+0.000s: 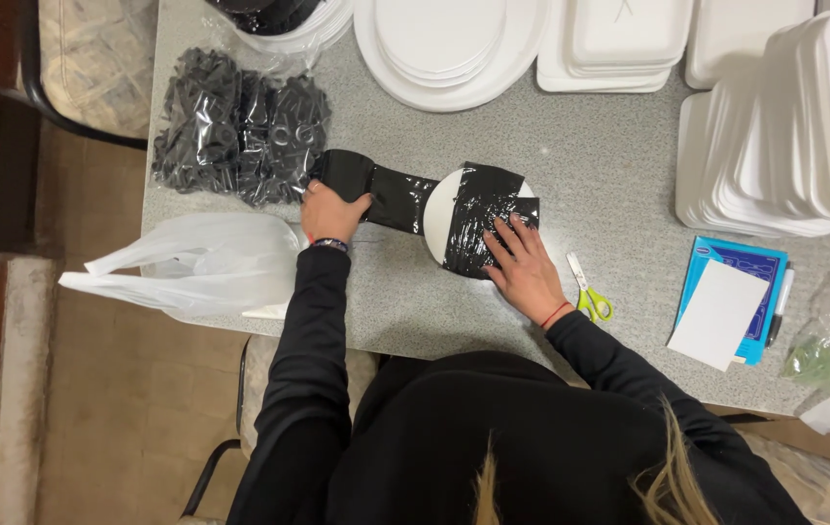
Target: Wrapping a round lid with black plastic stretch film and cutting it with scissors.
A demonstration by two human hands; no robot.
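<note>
Black plastic film (405,199), a wide glossy strip, lies across the round white foam plate (437,216) at the middle of the grey speckled table (609,165). Right hand (522,267) presses flat and unclenched on the film over the plate; left hand (330,212), at nine o'clock, clenches the strip's free end. Wrapping looks midway; next calls for keeping the strip taut. Yellow-handled scissors (587,292) wait at four o'clock.

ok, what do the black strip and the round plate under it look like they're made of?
Black strip: thin glossy plastic film, judging by its wrinkles and glints; it could be tape or bag material. Round plate: matte white, probably foam, like the white stacks nearby. The left hand holds the strip and the right hand presses it flat.
</note>
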